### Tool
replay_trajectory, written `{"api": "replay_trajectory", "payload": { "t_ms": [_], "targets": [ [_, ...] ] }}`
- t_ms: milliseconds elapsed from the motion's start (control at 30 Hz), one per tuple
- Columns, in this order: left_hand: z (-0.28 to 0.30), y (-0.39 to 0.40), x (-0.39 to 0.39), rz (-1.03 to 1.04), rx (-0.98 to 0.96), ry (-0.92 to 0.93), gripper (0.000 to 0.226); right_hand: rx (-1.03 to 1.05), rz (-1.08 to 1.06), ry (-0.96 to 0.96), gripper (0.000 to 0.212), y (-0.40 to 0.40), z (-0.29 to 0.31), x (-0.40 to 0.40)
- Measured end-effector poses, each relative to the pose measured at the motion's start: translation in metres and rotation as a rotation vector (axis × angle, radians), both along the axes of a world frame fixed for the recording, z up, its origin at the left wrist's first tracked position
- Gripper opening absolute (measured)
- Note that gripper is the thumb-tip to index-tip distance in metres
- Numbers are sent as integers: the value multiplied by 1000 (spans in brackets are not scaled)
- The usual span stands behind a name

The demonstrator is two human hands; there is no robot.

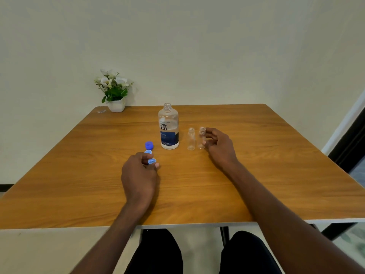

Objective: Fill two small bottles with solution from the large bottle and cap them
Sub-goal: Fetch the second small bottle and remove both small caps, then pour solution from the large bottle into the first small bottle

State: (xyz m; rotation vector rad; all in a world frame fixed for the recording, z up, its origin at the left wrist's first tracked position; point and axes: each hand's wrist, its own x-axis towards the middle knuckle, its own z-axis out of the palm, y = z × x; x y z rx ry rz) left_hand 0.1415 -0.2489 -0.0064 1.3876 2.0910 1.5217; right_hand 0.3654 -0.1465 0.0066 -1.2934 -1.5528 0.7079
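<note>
Head view. Fig. legend, as Q & A.

**Q:** Which step is in hand?

**A:** Prep is done, filling not begun, by my reading. Large bottle [168, 127] stands uncapped at table [256, 165] centre. Left small bottle [191, 139] & right small bottle [201, 137] stand just beside it, both open and apparently empty. Right hand [219, 145] grasps the right small bottle, thumb low and fingers near its neck. Left hand [140, 173] has fingers curled, seemingly pinching a small blue cap [152, 161]. Large blue cap [149, 144] sits just beyond it, w/ a second small cap [147, 151] between, partly hidden by the fingers.

**Q:** What does the next move call for?

**A:** Prob. let go of the cap, take the large bottle w/ the left hand, then tilt slowly into the narrow neck while the right steadies the small bottle. Spill risk is high.

**Q:** Any legible text?

**A:** "re-nu" in large type, "fresh" on the blue band. Other print is too small to read. Flower pot [116, 105] at the far-left corner has no markings.
</note>
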Motion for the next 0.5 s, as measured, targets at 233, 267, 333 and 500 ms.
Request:
{"api": "replay_trajectory", "payload": {
  "t_ms": [233, 267, 333, 500],
  "targets": [
    [-3, 1, -3, 6, 7, -31, 27, -27, 32, -35, 42, -3, 0, 3],
    [-2, 1, -2, 8, 6, -25, 29, -32, 35, -48, 42, -3, 0, 3],
    [0, 1, -1, 20, -5, -11, 37, -37, 39, -68, 41, -6, 1, 2],
    [2, 0, -2, 35, -3, 17, 57, -91, 44, -75, 70, -14, 7, 1]
  ]
}}
